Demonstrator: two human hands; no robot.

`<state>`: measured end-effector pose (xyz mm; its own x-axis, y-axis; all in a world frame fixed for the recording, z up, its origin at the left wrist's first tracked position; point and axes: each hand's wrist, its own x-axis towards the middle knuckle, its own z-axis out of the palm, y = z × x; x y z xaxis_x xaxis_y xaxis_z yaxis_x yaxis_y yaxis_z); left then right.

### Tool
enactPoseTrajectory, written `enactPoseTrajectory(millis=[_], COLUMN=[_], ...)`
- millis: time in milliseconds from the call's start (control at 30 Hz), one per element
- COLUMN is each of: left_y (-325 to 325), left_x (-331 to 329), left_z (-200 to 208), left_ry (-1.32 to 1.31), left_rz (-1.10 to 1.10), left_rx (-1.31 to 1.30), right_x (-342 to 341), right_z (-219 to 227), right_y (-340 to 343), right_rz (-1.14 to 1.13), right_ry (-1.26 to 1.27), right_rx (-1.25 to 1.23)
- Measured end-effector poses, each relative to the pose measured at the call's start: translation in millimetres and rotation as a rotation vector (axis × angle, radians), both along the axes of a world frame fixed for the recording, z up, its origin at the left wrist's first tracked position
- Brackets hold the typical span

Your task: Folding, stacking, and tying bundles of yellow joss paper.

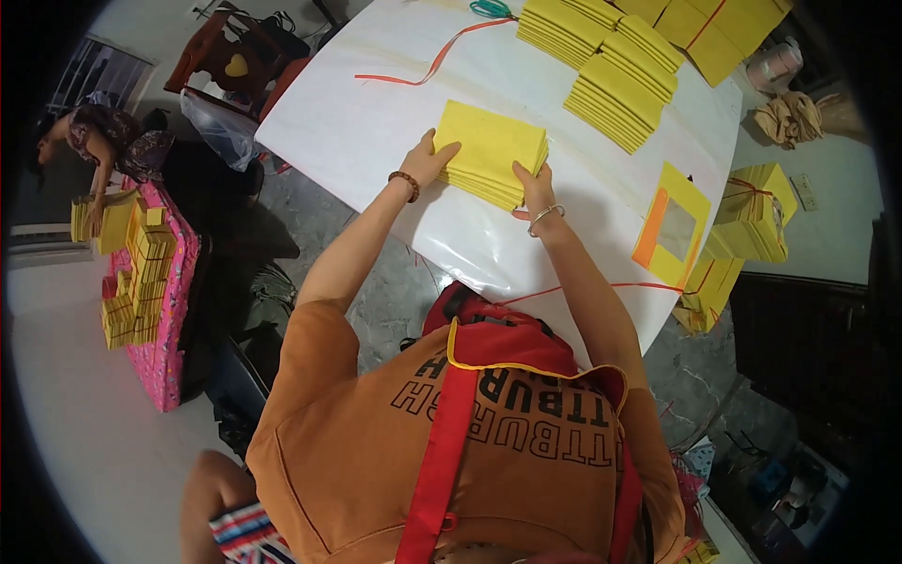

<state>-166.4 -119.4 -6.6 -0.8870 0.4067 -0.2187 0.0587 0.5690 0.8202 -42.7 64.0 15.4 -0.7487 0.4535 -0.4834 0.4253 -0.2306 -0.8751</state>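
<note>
Both your hands grasp a stack of folded yellow sheets (pixel 492 141) over the white table (pixel 348 132): your left hand (pixel 430 162) grips its left end, thumb on top, and your right hand (pixel 536 186) closes on its lower right corner. Whether the stack rests on the tabletop or is slightly raised, I cannot tell. You wear a brown beaded bracelet (pixel 405 181) on the left wrist and a silver bangle (pixel 545 220) on the right, with a red apron (pixel 437 451) over an orange shirt (pixel 338 461).

Near your right forearm, a thin red ribbon (pixel 615 285) runs along the table's near edge. Beyond it, at the right side, lies a yellow piece with an orange strip (pixel 648 230) and a pale window. Past that edge, below the tabletop, are yellow bundles (pixel 752 221) bound with red ties.

Farther across the table, fanned yellow piles (pixel 615 99) sit at the upper right; a loose red strip (pixel 440 61) trails to their left, beside teal-handled scissors (pixel 490 9). Off to your left, another person (pixel 113 141) reaches toward yellow stacks (pixel 139 282) on a pink-covered table (pixel 162 376).
</note>
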Motion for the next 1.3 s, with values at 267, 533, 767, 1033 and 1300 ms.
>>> enactPoseTrajectory(millis=[267,533,767,1033,1300], left_y=[13,20,22,25,27], left_x=[-14,-10,30,45,43], left_z=[28,25,35,-14,-15], left_ry=[-0.610,-0.804,-0.372,0.176,0.386], left_rz=[0.071,0.020,-0.155,-0.615,-0.667], left_rx=[0.197,0.441,0.866,0.238,0.134], right_x=[-2,-1,44,87,81], right_z=[1,1,-5,-35,-55], right_y=[22,36,52,73,80], right_rz=[0.202,0.206,0.173,0.489,0.676], right_ry=[-0.134,-0.147,0.535,0.472,0.413], right_rx=[-0.230,-0.305,-0.317,0.474,0.827])
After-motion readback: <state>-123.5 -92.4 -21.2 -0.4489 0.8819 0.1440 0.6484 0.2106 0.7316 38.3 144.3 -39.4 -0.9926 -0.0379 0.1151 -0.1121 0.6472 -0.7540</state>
